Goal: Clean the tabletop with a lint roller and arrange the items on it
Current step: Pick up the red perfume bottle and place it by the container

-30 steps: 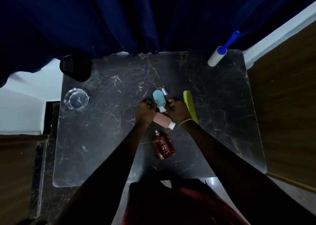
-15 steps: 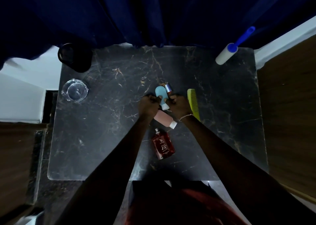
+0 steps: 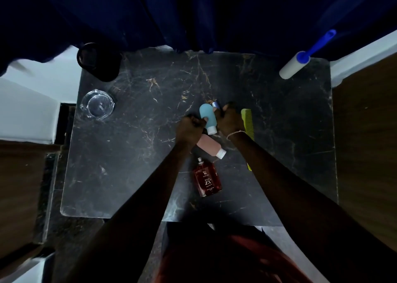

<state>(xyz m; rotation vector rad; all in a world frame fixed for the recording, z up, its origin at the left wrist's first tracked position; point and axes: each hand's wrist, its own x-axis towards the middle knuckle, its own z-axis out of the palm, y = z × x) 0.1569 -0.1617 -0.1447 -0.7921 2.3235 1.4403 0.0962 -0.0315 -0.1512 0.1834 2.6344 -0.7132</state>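
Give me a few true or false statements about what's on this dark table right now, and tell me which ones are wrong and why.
1. The lint roller lies at the far right corner of the table, in neither hand. True.
2. The perfume bottle stands upright. False: it lies flat with its label facing up.
3. The left hand has its thumb on the blue bottle. True.
4. The glass ashtray sits right beside the green comb. False: the ashtray is near the table's left edge, and the comb lies by the right hand.
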